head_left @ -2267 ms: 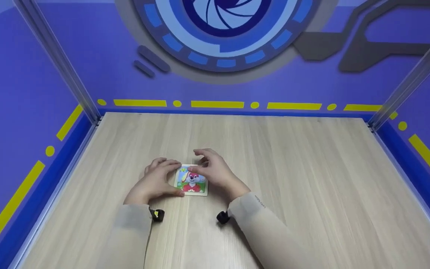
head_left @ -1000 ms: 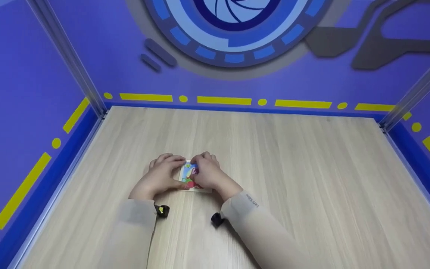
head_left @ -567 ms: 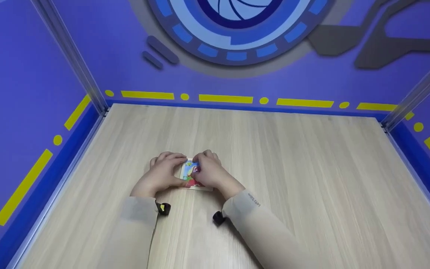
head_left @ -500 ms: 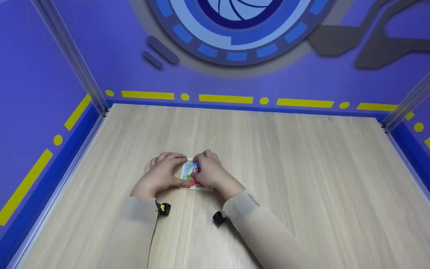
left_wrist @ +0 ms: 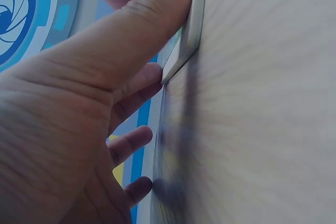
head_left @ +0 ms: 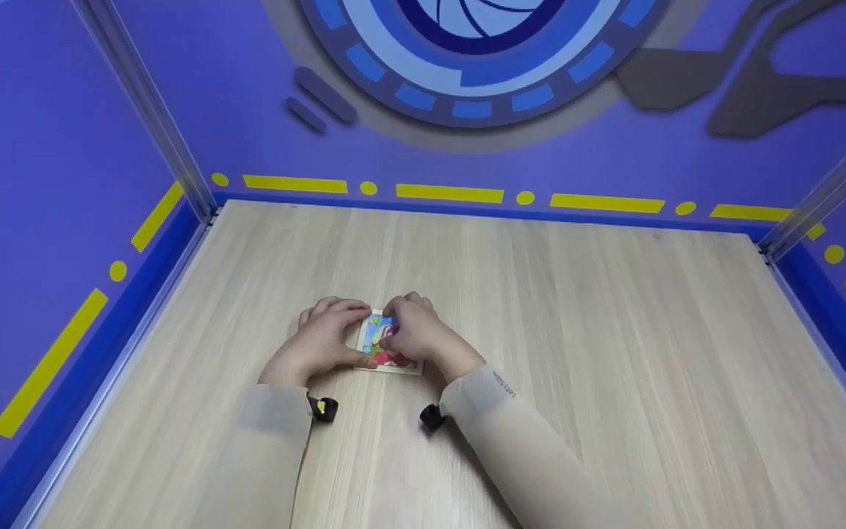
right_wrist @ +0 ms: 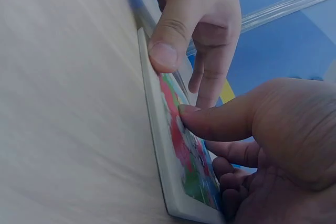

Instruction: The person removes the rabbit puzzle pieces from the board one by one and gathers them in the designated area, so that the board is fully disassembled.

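Observation:
A small square puzzle board (head_left: 374,338) with a pale rim and a bright cartoon animal picture lies on the wooden table. My left hand (head_left: 313,344) grips its left side, thumb over the near edge and index finger at the far-left corner; the other left fingers touch the tabletop. From the right, my right hand (head_left: 423,332) covers much of the picture. In the right wrist view the right thumb (right_wrist: 210,121) presses on the picture of the puzzle board (right_wrist: 181,145), with the index finger at its far edge and the remaining fingers curled. The picture's right part is hidden.
A pale wooden table (head_left: 577,353) spreads around the hands. Blue-purple panels (head_left: 247,132) with yellow dashes enclose its back and sides, and metal posts (head_left: 151,110) stand at the back corners. Small black wrist cameras (head_left: 432,417) sit at both cuffs.
The right hand's raised fingers have come down and curled in at the board's far edge, its thumb now lower on the picture. The left hand keeps its grip. The head view has shifted slightly.

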`<move>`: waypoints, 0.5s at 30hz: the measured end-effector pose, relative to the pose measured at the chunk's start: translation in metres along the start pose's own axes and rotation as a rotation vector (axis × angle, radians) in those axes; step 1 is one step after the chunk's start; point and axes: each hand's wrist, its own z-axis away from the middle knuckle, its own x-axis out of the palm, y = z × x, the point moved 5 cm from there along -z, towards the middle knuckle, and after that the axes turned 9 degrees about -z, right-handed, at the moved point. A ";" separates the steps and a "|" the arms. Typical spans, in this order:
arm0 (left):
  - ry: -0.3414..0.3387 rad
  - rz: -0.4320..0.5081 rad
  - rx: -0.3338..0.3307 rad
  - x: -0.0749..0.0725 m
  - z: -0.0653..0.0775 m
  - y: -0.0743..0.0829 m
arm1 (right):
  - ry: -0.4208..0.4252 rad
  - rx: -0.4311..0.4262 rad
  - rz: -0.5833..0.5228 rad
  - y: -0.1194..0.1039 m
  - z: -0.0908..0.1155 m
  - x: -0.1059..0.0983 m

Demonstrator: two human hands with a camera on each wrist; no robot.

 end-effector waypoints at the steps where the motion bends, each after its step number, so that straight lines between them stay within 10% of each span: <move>1: 0.001 0.002 0.000 0.000 0.000 0.000 | -0.002 0.000 -0.006 0.000 0.000 0.000; 15: 0.005 0.016 -0.011 0.000 0.001 0.001 | 0.059 -0.040 -0.087 0.005 0.006 0.003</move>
